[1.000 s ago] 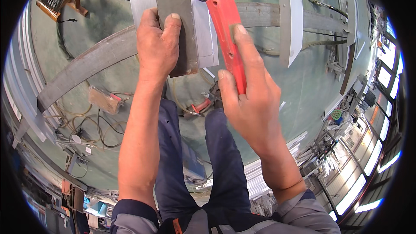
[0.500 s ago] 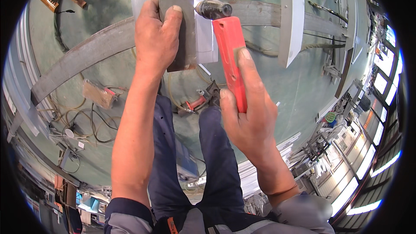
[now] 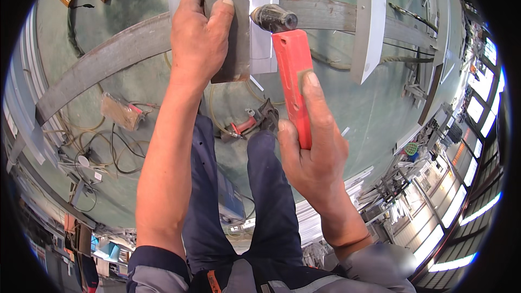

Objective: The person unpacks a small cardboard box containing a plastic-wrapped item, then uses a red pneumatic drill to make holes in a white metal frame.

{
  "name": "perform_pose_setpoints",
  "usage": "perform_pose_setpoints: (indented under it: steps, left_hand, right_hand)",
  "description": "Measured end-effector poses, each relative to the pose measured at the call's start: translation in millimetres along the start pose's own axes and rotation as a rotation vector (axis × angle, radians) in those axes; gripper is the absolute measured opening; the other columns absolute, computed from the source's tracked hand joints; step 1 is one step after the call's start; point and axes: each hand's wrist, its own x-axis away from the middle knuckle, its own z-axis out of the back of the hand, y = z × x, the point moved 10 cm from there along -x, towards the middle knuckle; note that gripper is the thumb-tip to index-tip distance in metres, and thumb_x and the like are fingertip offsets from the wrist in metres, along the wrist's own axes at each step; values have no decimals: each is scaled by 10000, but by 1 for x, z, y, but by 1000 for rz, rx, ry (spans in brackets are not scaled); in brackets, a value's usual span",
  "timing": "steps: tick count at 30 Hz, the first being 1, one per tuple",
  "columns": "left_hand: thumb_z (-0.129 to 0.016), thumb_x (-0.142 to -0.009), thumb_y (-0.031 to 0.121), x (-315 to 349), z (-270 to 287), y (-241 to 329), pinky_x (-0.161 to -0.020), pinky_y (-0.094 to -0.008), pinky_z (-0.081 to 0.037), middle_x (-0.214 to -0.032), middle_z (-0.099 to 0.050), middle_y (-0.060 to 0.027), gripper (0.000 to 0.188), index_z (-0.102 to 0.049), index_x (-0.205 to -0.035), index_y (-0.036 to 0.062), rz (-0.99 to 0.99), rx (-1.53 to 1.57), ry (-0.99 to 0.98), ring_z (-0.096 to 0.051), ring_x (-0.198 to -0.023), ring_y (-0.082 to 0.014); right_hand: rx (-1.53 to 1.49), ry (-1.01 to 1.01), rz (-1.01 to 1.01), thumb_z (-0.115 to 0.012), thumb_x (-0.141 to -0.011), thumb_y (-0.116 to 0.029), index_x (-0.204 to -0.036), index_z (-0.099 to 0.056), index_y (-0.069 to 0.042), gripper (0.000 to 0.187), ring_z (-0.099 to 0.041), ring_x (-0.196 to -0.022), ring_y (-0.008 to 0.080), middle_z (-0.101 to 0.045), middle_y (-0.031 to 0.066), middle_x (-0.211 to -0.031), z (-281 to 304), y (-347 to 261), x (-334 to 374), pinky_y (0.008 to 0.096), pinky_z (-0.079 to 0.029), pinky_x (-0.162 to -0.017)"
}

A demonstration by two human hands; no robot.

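A dark grey metal bar [image 3: 230,32] lies lengthwise on a light metal profile [image 3: 264,49] at the top middle. My left hand [image 3: 199,38] is closed over the bar's left edge, thumb on top and fingers hidden behind it. In my right hand [image 3: 315,141] is a hammer [image 3: 293,76] with a red handle and a dark head, my thumb stretched along the grip. The head's pointed end is beside the bar's right edge, over the light profile; whether it touches cannot be made out.
A curved grey metal beam [image 3: 108,57] crosses beneath the work. A hinged light profile [image 3: 370,32] stands to the right. On the green floor lie a red-handled power tool [image 3: 245,125], a brown block [image 3: 120,111] and tangled hoses [image 3: 111,152]. Metal lengths lie lower right.
The hammer and my right hand have come slightly down and right in the picture. My left hand stays clasped on the bar; the whole view has shifted a little.
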Motion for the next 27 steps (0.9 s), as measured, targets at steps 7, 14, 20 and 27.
perform_pose_setpoints:
  steps: [7, 14, 20, 27]
  left_hand:
    - [-669, -934, 267, 0, -1, -1, -729, -382, -510, -821, -646, -155, 424, -609, -1114, -111, 17, 19, 3, -597, -756, -236]
    - [-669, -933, 282, 0, -1, 0, -735, -388, -509, -817, -636, -155, 461, -608, -1151, -120, 21, 8, 1, -596, -761, -240]
    - [-674, -932, 286, 0, -2, -4, -727, -383, -505, -811, -626, -152, 474, -605, -1162, -123, 18, 26, 13, -584, -752, -238]
    - [-679, -929, 290, -1, -1, -2, -696, -381, -501, -775, -609, -138, 467, -608, -1136, -123, -11, 27, 11, -569, -721, -230]
  right_hand:
    - [-12, -7, -4, -691, -861, 66, -1496, -426, 71, 689, -664, -1225, 372, -566, 274, -1446, 1, -1, 5, 388, -548, -973]
    - [-20, -36, -27, -694, -864, 71, -1512, -410, 60, 708, -646, -1254, 381, -549, 279, -1463, 0, -2, 11, 394, -542, -991]
    - [-17, -50, -31, -695, -862, 78, -1519, -404, 51, 718, -637, -1264, 395, -555, 293, -1450, 0, -2, 16, 402, -546, -986]
    - [-29, -54, -40, -694, -861, 84, -1517, -403, 56, 718, -639, -1257, 403, -556, 299, -1447, -1, -2, 19, 409, -548, -983]
